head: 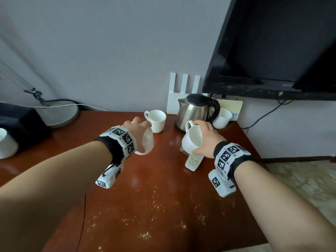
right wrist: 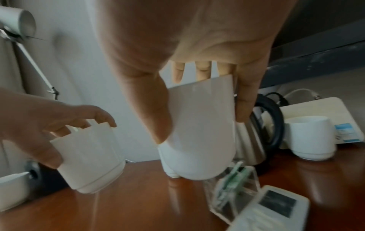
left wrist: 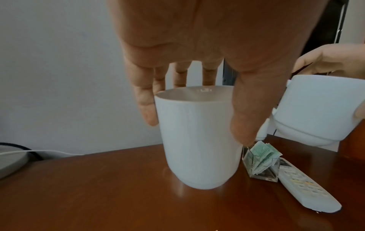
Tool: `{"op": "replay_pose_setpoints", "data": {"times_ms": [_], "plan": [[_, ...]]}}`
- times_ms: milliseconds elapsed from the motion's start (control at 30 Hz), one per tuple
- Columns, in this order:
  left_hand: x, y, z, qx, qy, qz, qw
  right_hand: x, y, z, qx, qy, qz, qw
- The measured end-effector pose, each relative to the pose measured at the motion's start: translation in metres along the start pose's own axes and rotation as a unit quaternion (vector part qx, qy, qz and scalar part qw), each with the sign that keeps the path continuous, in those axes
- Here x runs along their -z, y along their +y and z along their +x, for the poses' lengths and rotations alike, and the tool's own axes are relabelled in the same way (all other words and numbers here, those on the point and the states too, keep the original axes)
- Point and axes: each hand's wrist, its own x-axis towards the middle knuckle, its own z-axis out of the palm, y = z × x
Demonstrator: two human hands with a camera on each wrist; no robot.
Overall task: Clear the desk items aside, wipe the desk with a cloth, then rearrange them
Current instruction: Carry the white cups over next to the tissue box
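Observation:
My left hand (head: 139, 127) grips a white mug (head: 146, 140) from above by its rim and holds it tilted just over the red-brown desk (head: 163, 197); thumb and fingers (left wrist: 146, 107) wrap that mug (left wrist: 197, 137). My right hand (head: 201, 137) grips a second white mug (head: 192, 140), also tilted and lifted, above a clear box of tea bags (left wrist: 260, 162) and a white remote (head: 193, 161). A third mug (head: 156, 120) stands on the desk beyond my left hand. A fourth mug (head: 222, 118) stands behind the steel kettle (head: 196, 110).
A black TV (head: 272, 42) hangs over the desk's back right. A white router (head: 183, 91) leans on the wall behind the kettle. A round grey base (head: 58, 113) and a black box (head: 18, 120) sit at the left. Pale specks dot the desk's front.

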Motion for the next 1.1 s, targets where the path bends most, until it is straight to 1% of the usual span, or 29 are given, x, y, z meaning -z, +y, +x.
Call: {"op": "replay_pose_setpoints", "data": {"times_ms": [167,267,367,533,700,833,933,1100], "plan": [[0.005,-0.060,-0.049,-0.001,0.006,-0.002,1.000,-0.015,-0.075,-0.022,0.038,0.014,-0.005,0.999],[0.005,-0.092,-0.078,0.015,0.010,-0.014,1.000,-0.024,-0.117,-0.030,0.067,0.000,-0.018,0.998],[0.007,-0.120,-0.102,0.039,0.028,-0.019,0.999,-0.030,-0.154,-0.031,0.109,-0.015,-0.042,0.993],[0.005,-0.154,-0.142,0.107,0.048,-0.039,0.992,-0.041,-0.207,-0.031,0.187,-0.027,-0.050,0.981],[0.001,-0.178,-0.181,0.188,0.035,-0.036,0.981,-0.052,-0.251,-0.037,0.260,-0.044,-0.053,0.963],[-0.004,-0.199,-0.208,0.240,0.029,-0.043,0.969,-0.061,-0.277,-0.045,0.299,-0.061,-0.048,0.951],[-0.005,-0.216,-0.223,0.263,0.028,-0.040,0.964,-0.065,-0.294,-0.046,0.326,-0.065,-0.057,0.941],[-0.009,-0.248,-0.238,0.286,0.042,-0.031,0.957,-0.077,-0.326,-0.044,0.345,-0.077,-0.053,0.934]]}}
